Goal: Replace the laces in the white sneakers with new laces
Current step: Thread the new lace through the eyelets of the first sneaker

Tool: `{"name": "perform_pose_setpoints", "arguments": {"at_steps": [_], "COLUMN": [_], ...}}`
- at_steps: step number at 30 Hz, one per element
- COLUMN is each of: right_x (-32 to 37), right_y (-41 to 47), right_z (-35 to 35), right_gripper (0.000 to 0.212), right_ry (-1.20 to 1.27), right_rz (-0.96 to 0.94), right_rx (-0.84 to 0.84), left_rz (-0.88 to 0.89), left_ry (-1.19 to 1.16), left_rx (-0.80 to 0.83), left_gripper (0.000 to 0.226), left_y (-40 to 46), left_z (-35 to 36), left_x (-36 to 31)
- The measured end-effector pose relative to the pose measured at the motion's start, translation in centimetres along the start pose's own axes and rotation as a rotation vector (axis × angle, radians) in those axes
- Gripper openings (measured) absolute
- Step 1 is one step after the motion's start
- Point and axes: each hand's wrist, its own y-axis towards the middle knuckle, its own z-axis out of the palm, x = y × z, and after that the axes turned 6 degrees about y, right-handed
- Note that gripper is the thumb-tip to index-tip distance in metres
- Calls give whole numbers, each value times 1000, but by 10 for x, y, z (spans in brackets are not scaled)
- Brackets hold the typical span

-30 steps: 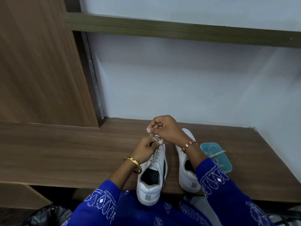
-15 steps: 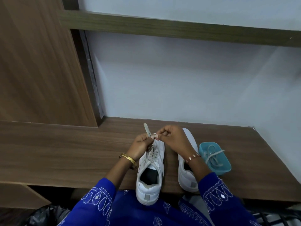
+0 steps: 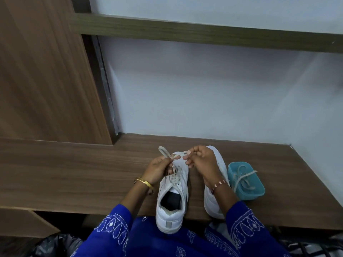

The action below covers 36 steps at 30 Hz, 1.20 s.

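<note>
Lower centre: left hand (image 3: 157, 168) and right hand (image 3: 201, 161) fingers curled, pinching lace (image 3: 169, 154) taut over left sneaker (image 3: 173, 191) on desk (image 3: 74, 173), likely threading eyelets. Second sneaker (image 3: 216, 199) beside; more laces in blue tub (image 3: 258, 191), within reach.

a second ago the right hand (image 3: 201, 161) was raised above the left hand (image 3: 157, 168), both bunched close over the toe of the left sneaker (image 3: 173, 193). since then the right hand has dropped to the same level and the two have drawn apart sideways, so a short stretch of lace (image 3: 178, 156) now runs taut between their pinching fingertips. a loop of lace (image 3: 164, 151) that was hidden in the fingers a second ago now sticks up above the left hand.
</note>
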Motion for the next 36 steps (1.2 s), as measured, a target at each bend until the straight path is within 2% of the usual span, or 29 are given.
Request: {"name": "perform_pose_setpoints", "arguments": {"at_steps": [2,5,10,15,18,19,21,23,24,27,29,32,36], "right_x": [0,-2,-32,-53,-57,-57,-50,-38,-32,-24,-26,-30,-36], "right_y": [-5,-17,-31,-28,-24,-23,-19,-11,-5,6,6,6,7], "right_z": [0,1,12,18,13,10,5,1,0,4,8,11,12], "right_gripper": [17,19,22,10,6,8,16,19,18,18,26,32,28], "right_ry": [79,98,-114,-329,-415,-405,-270,-105,-79,-99,-83,-55,-104], "right_rz": [-13,-80,-173,-285,-286,-297,-316,-286,-248,-115,-73,-51,16], "right_rx": [-7,35,184,213,251,229,93,-15,13,264,325,305,270], "left_rz": [-32,-38,-20,-8,12,31,66,93,110,210,309,457,554], "left_ry": [-67,-96,35,104,128,146,208,302,345,479,573,667,782], "left_rx": [-3,-5,13,14,70,85,104,97,106,150,143,95,11], "left_gripper": [46,25,22,26,42,41,24,18,21,31,33,19,25], "left_y": [0,0,0,-2,-5,-6,-8,-7,-6,-7,-5,-4,-3], "left_z": [-1,-1,-5,-8,-9,-11,-15,-17,-18,-15,-14,-16,-16], "left_x": [0,-6,-5,-3,-6,-7,-8,-8,-8,-11,-11,-7,0]}}
